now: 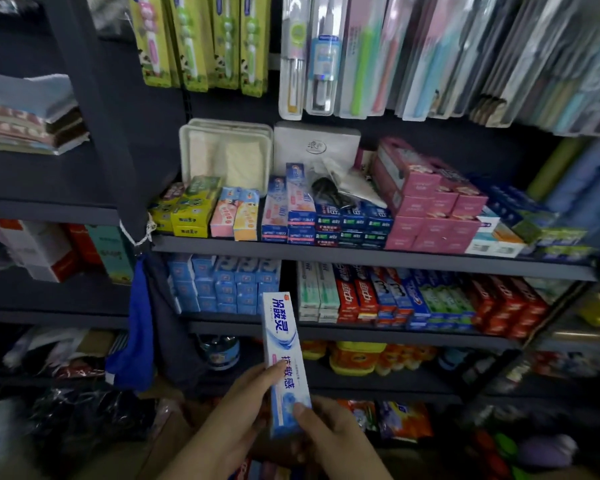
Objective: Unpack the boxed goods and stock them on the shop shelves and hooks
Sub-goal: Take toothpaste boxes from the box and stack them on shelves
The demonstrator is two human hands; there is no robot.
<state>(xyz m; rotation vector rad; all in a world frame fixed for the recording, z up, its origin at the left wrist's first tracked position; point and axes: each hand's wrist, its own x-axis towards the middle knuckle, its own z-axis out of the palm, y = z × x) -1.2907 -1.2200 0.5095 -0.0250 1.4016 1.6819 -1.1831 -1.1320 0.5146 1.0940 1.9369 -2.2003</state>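
dark metal shop shelving (361, 252) fills the view, its tiers packed with cardboard toothpaste cartons. pink cartons (430, 209) are stacked on the upper tier, pale blue cartons (222, 285) and red cartons (506, 303) on the tier below. blister-packed toothbrushes (201, 39) hang above. a blue cloth (136, 341) hangs from the upright. a long white-and-blue toothpaste box (284, 362), glossy and printed with chinese characters, is held near upright in front of the lower tiers. left hand (229, 420) and right hand (329, 441) both pinch its lower end, thumbs on the printed face.
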